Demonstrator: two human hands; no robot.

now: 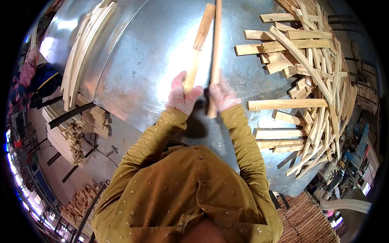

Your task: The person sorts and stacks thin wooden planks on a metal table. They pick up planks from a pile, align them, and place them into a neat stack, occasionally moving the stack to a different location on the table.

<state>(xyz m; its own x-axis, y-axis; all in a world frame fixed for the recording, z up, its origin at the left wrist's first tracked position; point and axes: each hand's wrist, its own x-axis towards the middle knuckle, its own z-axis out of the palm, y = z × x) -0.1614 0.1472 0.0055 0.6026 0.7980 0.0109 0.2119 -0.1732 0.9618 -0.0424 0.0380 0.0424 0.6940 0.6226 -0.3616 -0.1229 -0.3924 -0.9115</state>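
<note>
Two long wooden slats are in my gloved hands, over a shiny metal-topped table (pixel 137 73). My left hand (pixel 180 97) is closed round the near end of the left slat (pixel 201 38), which shows a darker patch along its face and leans away to the upper right. My right hand (pixel 223 95), smeared by motion, is closed on the right slat (pixel 217 38). That slat stands nearly straight up the picture, and its near end sticks out below the hand. The far ends of the slats come close together. Pale pink-white gloves cover both hands, partly hiding the fingers.
A loose heap of wooden slats (pixel 312 77) covers the table's right side. Long pale strips (pixel 87 48) lie at the far left. Stacked wood (pixel 67 137) stands lower left, with more piles (pixel 304 218) at the lower right. Another person's sleeve (pixel 28 73) shows far left.
</note>
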